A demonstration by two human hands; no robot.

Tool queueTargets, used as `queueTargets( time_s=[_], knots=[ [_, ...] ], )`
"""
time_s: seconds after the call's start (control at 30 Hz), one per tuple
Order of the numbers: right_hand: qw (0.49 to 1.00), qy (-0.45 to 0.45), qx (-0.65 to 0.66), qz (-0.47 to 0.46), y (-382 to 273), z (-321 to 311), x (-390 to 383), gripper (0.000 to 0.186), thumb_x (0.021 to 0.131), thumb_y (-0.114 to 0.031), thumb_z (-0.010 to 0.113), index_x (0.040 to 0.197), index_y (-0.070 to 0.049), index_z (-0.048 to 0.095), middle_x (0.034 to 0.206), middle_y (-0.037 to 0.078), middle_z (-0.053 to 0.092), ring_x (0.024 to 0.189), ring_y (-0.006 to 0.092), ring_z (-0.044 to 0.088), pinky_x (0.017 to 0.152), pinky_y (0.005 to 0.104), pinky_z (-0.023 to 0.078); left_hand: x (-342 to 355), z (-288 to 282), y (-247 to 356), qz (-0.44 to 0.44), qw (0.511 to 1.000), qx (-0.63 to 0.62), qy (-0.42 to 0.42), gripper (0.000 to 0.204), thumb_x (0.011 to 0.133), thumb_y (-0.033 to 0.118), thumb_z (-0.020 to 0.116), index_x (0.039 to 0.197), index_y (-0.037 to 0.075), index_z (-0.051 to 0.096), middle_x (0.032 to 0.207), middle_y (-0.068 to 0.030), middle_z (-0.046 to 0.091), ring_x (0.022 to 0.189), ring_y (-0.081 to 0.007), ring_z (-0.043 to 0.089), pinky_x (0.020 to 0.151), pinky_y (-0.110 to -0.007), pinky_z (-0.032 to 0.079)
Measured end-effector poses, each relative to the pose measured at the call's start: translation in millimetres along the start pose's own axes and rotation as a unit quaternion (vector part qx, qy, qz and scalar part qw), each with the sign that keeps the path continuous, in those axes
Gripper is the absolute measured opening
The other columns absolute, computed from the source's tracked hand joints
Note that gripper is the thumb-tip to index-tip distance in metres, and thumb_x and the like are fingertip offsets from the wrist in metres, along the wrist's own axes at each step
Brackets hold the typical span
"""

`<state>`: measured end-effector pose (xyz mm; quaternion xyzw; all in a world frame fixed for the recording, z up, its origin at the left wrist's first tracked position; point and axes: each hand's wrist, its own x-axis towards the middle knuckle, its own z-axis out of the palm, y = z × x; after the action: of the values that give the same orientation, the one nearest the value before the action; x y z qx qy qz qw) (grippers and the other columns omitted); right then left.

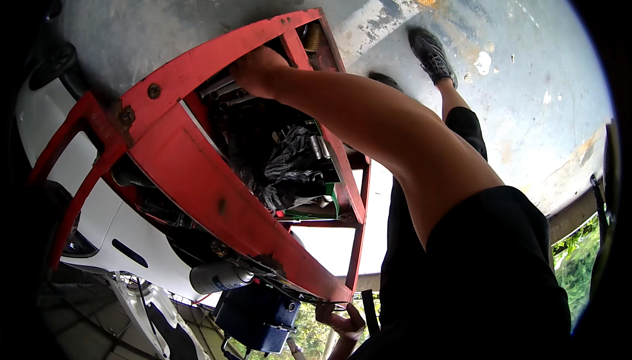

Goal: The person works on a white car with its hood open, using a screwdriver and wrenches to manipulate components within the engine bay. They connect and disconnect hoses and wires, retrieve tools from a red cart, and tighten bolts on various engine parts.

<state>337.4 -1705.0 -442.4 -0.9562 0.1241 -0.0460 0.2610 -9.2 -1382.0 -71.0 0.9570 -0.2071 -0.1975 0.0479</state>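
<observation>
Right hand (262,73) was inside red metal tool cart (187,172) near top edge, grasp hidden, unclear; silver tubular metal tools (219,86) lay just left, long axes toward hand. Left hand (345,322), farther, curled at cart's bottom corner, hold unclear.

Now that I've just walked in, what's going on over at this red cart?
A person has the right hand inside the red metal cart, beside some shiny metal pieces; whether it holds anything is hidden. The left hand is at the cart's edge low in the view, though whether it grips there is hard to tell. A crumpled black plastic bag lies in the cart, and part of a white car shows on the left.
</observation>
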Motion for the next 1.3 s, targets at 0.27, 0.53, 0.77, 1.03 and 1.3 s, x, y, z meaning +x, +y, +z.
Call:
queueTargets(
  time_s=[0.27,0.53,0.77,1.03,1.3],
  knots=[
    [0.995,-0.082,-0.046,-0.032,1.8,-12.7,-20.3,0.026,0.085,-0.025,0.064,0.105,-0.015,0.078,0.115,-0.002,0.07,0.118,0.0234,0.056,0.102,0.0381,0.039,7.2,6.4,-2.5,-0.027,1.0,-0.004,0.01,0.034,0.084,0.006,0.06,0.111,-0.001,0.041,0.112,-0.0218,0.04,0.104,-0.0372,0.047,0.091,-0.05,0.04],
    [0.981,-0.189,0.004,-0.035,-0.7,-28.5,-9.1,0.026,0.087,-0.02,0.062,0.107,-0.013,0.076,0.122,0.003,0.067,0.127,0.0256,0.052,0.108,0.0401,0.037,7.7,8.2,-6.8,-0.043,0.999,-0.006,0.015,0.03,0.085,0.007,0.06,0.107,0.0,0.04,0.11,-0.0205,0.04,0.102,-0.0359,0.046,0.09,-0.049,0.039],
    [0.984,-0.162,-0.037,-0.071,-19.5,-21.2,-33.8,0.022,0.087,-0.024,0.061,0.099,-0.014,0.077,0.106,0.001,0.07,0.109,0.025,0.058,0.092,0.0388,0.04,6.3,11.3,-5.0,-0.051,0.998,-0.016,0.024,0.027,0.086,0.008,0.059,0.104,0.0,0.04,0.108,-0.0193,0.039,0.101,-0.0347,0.045,0.089,-0.048,0.039],
    [0.977,-0.189,-0.049,-0.089,-45.7,-23.2,-43.1,0.024,0.089,-0.025,0.06,0.103,-0.015,0.077,0.101,0.002,0.072,0.104,0.0264,0.062,0.09,0.0455,0.042,5.6,15.4,-1.6,-0.061,0.997,-0.03,0.036,0.025,0.087,0.009,0.058,0.101,0.001,0.039,0.105,-0.018,0.038,0.099,-0.0334,0.044,0.088,-0.048,0.038],
    [0.962,-0.271,0.032,-0.026,-51.8,-21.3,-28.6,0.028,0.089,-0.021,0.056,0.107,-0.008,0.073,0.118,0.011,0.07,0.118,0.0268,0.06,0.094,0.0444,0.046,6.1,17.5,-12.7,-0.052,0.996,-0.038,0.056,0.021,0.088,0.009,0.058,0.092,0.004,0.038,0.099,-0.0168,0.037,0.093,-0.034,0.044,0.082,-0.048,0.038]
  ],
)
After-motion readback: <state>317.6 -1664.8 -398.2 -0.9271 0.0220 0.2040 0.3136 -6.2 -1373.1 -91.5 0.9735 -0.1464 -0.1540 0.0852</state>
